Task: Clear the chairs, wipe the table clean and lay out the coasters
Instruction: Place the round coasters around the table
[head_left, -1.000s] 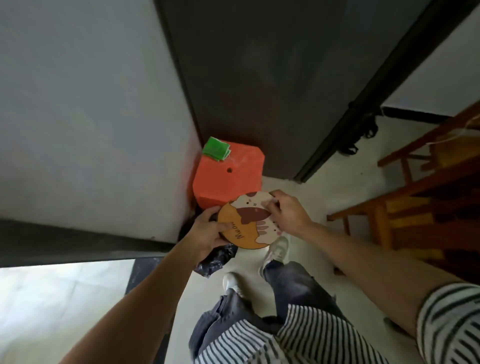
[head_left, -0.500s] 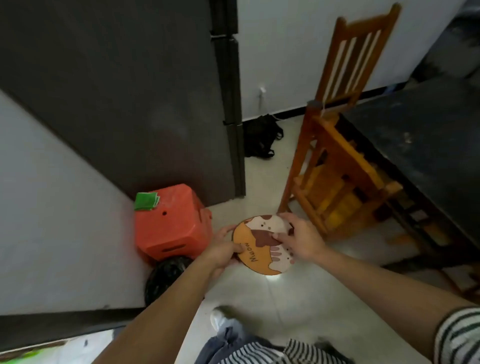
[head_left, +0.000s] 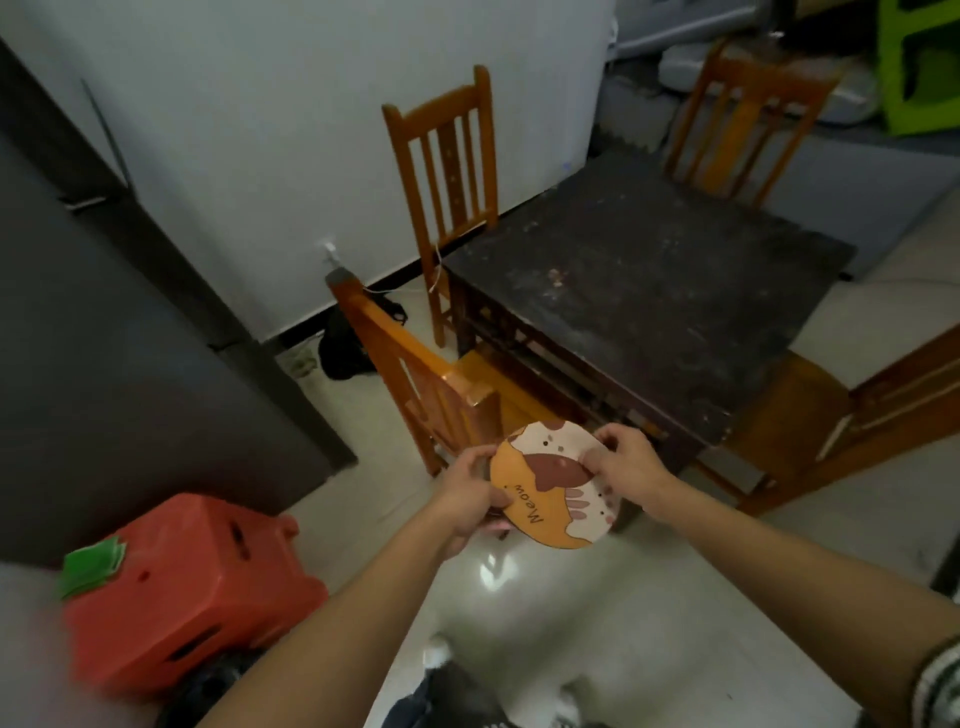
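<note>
Where left hand and right hand grip, coaster rim hides.

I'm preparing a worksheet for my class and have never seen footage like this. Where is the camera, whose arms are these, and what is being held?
No machine here: a person wears a wide-angle camera on the head, looking down, so the arms are their own. The left hand grips one edge of a round coaster printed "Meow"; the right hand pinches the opposite edge. Ahead stands a dark table, its top speckled pale, with wooden chairs around it. A red stool sits lower left.
</note>
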